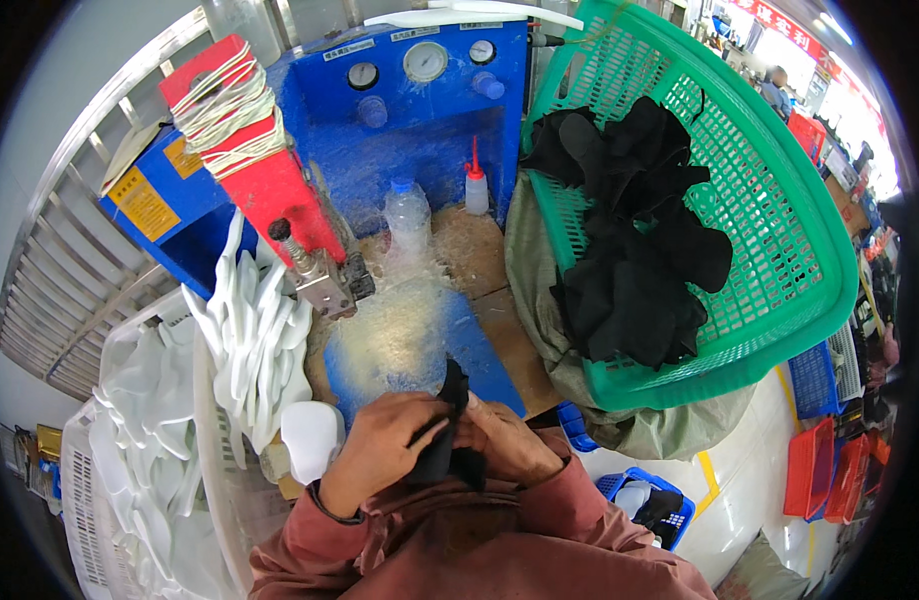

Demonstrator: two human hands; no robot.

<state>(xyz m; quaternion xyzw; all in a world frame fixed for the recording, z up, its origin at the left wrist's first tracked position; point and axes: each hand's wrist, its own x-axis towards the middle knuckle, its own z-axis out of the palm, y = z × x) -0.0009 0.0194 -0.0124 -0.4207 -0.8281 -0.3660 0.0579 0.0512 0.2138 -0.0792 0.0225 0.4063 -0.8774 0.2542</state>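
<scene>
Close to my body, a soft black fabric piece point(435, 455) is held between my two hands. My left hand point(385, 440) is closed on its left side, fingers bent over the cloth. From the other side my right hand point(510, 440) grips it, with part of those fingers hidden behind the fabric. One end of the piece sticks up above the hands, and another part hangs below them. Just beyond lies a blue board point(485, 350) coated with pale yellowish residue. A white rounded piece point(313, 440) sits left of my left hand.
A blue machine point(420, 130) with gauges and a red cord-wrapped arm point(240, 130) stands ahead. Near it are a clear bottle point(408, 220) and a red-tipped bottle point(477, 185). White foot-shaped pieces point(250, 340) fill the left. A green basket point(780, 270) holds black fabric pieces point(640, 260).
</scene>
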